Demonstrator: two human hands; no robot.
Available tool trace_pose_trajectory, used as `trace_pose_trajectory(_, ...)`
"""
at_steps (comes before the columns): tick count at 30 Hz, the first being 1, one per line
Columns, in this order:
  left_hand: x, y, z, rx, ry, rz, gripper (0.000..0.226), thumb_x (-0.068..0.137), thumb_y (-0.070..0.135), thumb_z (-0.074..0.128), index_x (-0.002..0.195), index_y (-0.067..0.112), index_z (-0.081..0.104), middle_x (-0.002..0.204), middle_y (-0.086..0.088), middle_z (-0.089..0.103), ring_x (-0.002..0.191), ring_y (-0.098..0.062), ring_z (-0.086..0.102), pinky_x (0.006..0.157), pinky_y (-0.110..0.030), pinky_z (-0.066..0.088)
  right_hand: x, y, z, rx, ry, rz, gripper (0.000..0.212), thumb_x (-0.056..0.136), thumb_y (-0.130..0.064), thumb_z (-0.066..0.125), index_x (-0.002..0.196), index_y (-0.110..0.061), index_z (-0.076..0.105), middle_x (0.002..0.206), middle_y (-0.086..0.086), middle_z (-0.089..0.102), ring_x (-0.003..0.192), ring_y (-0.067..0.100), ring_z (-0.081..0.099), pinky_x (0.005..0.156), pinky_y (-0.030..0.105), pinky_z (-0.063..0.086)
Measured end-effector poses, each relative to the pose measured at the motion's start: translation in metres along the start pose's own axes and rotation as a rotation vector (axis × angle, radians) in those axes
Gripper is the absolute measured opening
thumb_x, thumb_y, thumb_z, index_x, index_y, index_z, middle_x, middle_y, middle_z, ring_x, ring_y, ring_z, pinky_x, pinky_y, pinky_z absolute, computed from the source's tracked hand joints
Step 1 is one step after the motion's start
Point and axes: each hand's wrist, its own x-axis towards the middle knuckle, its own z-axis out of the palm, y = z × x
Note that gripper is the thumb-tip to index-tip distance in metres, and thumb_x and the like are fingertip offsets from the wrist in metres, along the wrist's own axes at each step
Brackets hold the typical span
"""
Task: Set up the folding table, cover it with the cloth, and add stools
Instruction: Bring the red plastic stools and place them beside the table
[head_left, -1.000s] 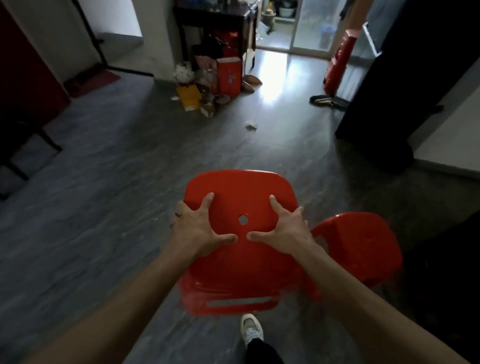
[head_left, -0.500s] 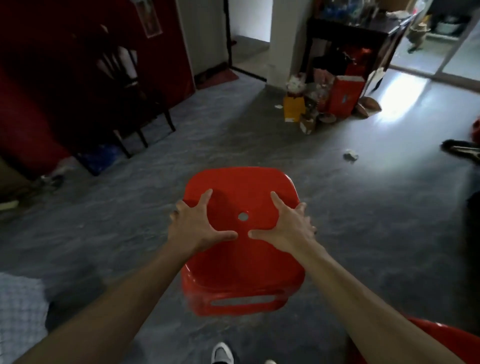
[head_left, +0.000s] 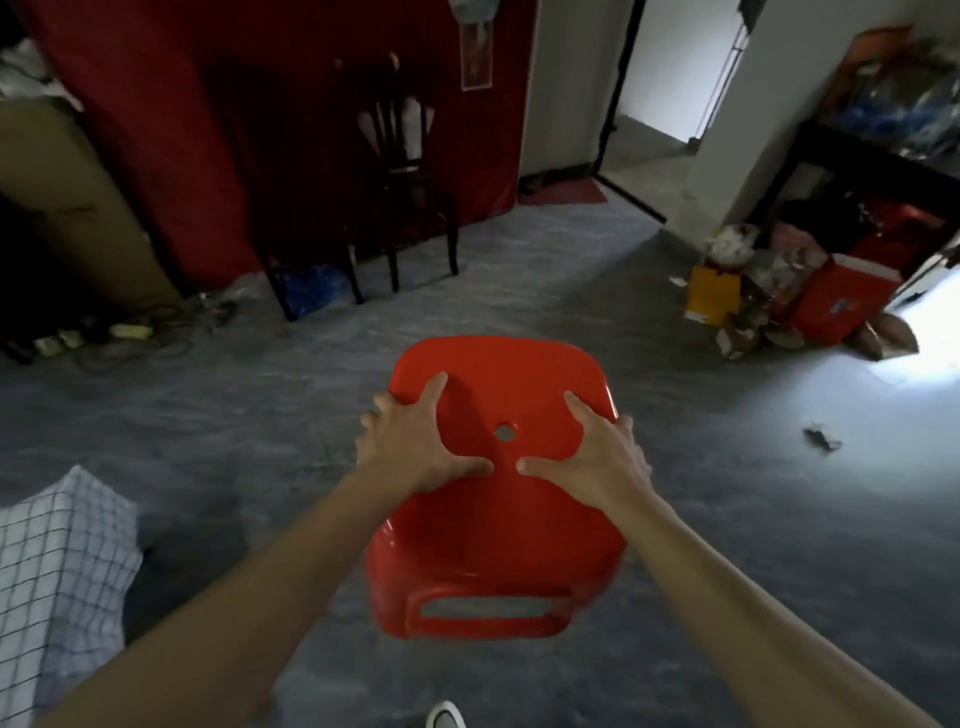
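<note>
One head-worn wide-angle view, facing forward and down, red stool close at centre, grey floor spreading beyond, red wall and doorway along the top edge, shoe tip at the bottom edge

Glossy plastic against matt cloth.
From my feed the red stool looks like smooth, shiny moulded plastic, the checked cloth like soft matt weave, the grey floor veined and stone-like, and the dark chair wooden.
</note>
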Motion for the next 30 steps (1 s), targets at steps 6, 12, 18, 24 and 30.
trace_pose_trajectory(6, 0.046, -0.029, -0.023, -0.072, 0.038, -0.121, 0.127, 0.047, 0.079, 0.076, 0.148, 0.052, 0.004, 0.141, -0.021, 0.025, 0.129, -0.044, 0.033, 0.105, -0.055, 0.039, 0.060, -0.060, 0.006, -0.048, -0.025, -0.132, 0.118, 0.052, -0.078, 0.077, 0.150, -0.053, 0.015, 0.155, 0.019, 0.021, 0.132, 0.045, 0.041, 0.108, 0.062, 0.034)
trace_pose_trajectory(12, 0.098, -0.045, -0.042, -0.096, 0.086, -0.265, 0.130, 0.045, 0.081, 0.075, 0.148, 0.052, 0.003, 0.140, -0.022, 0.027, 0.128, -0.044, 0.035, 0.105, -0.055, 0.039, 0.134, -0.113, 0.015, -0.101, -0.106, -0.247, 0.117, 0.054, -0.076, 0.077, 0.150, -0.052, 0.015, 0.156, 0.020, 0.019, 0.134, 0.045, 0.039, 0.109, 0.063, 0.033)
trace_pose_trajectory(18, 0.147, -0.055, -0.066, -0.118, 0.148, -0.439, 0.129, 0.044, 0.081, 0.075, 0.148, 0.051, 0.004, 0.144, -0.024, 0.025, 0.130, -0.046, 0.033, 0.105, -0.055, 0.039, 0.204, -0.172, 0.018, -0.128, -0.221, -0.397, 0.117, 0.055, -0.075, 0.078, 0.151, -0.051, 0.014, 0.154, 0.018, 0.020, 0.134, 0.043, 0.040, 0.108, 0.061, 0.036)
trace_pose_trajectory(24, 0.163, -0.082, -0.090, -0.178, 0.222, -0.598, 0.129, 0.044, 0.081, 0.075, 0.148, 0.050, 0.003, 0.146, -0.024, 0.022, 0.134, -0.045, 0.030, 0.106, -0.057, 0.037, 0.237, -0.239, 0.026, -0.171, -0.280, -0.586, 0.119, 0.054, -0.074, 0.079, 0.151, -0.049, 0.015, 0.157, 0.018, 0.016, 0.139, 0.042, 0.034, 0.109, 0.062, 0.034)
trace_pose_trajectory(30, 0.167, -0.137, -0.107, -0.281, 0.309, -0.725, 0.129, 0.039, 0.086, 0.072, 0.144, 0.054, 0.004, 0.143, -0.022, 0.025, 0.131, -0.047, 0.034, 0.104, -0.058, 0.039, 0.246, -0.322, 0.055, -0.240, -0.352, -0.734, 0.120, 0.054, -0.071, 0.081, 0.153, -0.047, 0.016, 0.156, 0.019, 0.019, 0.140, 0.039, 0.034, 0.111, 0.059, 0.034)
